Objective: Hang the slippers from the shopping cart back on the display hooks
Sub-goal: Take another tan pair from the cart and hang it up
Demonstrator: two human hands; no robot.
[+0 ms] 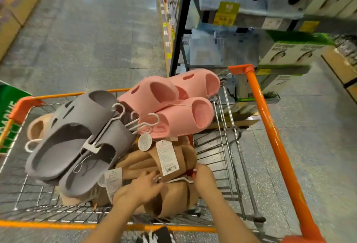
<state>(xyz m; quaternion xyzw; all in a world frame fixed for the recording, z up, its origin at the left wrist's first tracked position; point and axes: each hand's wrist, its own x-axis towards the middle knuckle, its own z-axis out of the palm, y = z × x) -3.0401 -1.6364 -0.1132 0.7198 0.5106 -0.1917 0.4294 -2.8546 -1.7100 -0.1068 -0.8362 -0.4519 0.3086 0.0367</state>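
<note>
A wire shopping cart [270,126] with orange rails holds several pairs of slippers. Grey slippers [77,142] on a white hanger lie at the left, pink slippers [173,105] at the back, a pale peach pair [36,126] under the grey ones. Tan slippers [173,194] lie at the front with a barcode tag [167,157] on top. Both my hands reach into the cart onto the tan pair. My left hand [143,186] has its fingers at the white hanger [177,180] between the tan slippers. My right hand [204,179] curls around the hanger's right end.
Shelving [251,16] with boxed goods and yellow price tags stands to the right of the cart. A grey tiled aisle [87,30] runs ahead. A green sign [9,111] sits at the left. No display hooks are in view.
</note>
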